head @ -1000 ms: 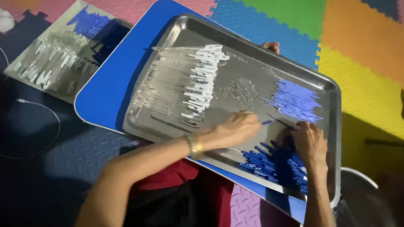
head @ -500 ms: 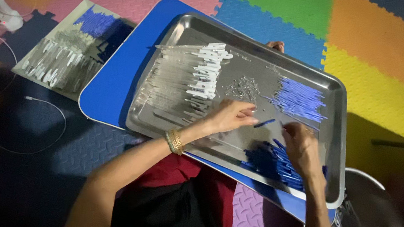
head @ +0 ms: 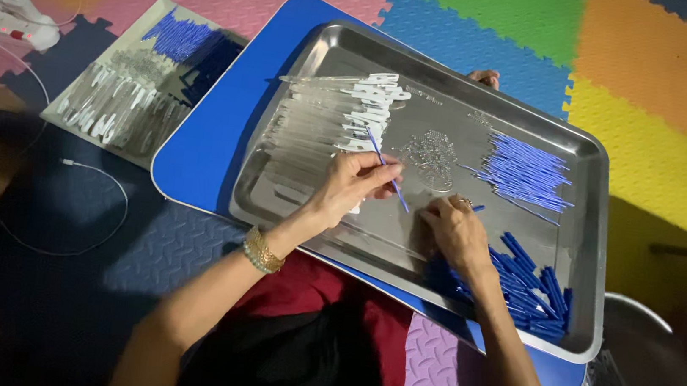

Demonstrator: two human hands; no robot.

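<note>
Head view, looking down on a steel tray point(head: 585, 244) resting on a blue board point(head: 203, 153) over a floor of coloured foam mats point(head: 654, 72). Left hand point(head: 357, 182), centre of frame, fingers pinched shut on a thin blue stick point(head: 384, 167); stick runs diagonally from upper left to lower right, both ends showing beyond the fingertips. Gold bracelet point(head: 261, 250) on the left wrist. Right hand point(head: 454, 230) just right of it, palm down on the tray floor, fingers curled together; whether it holds anything cannot be told. Small pile of tiny metal parts point(head: 431, 155) lies just above both hands. Row of clear tubes with white ends point(head: 342, 121) fills the tray's upper left. Bundle of thin blue sticks point(head: 524, 171) sits at upper right of the tray; heap of dark blue caps point(head: 533, 290) at lower right, touching the right forearm. Second, smaller tray point(head: 130, 81) with similar parts lies at upper left of frame. White cable point(head: 93, 226) loops on the dark mat at left.
</note>
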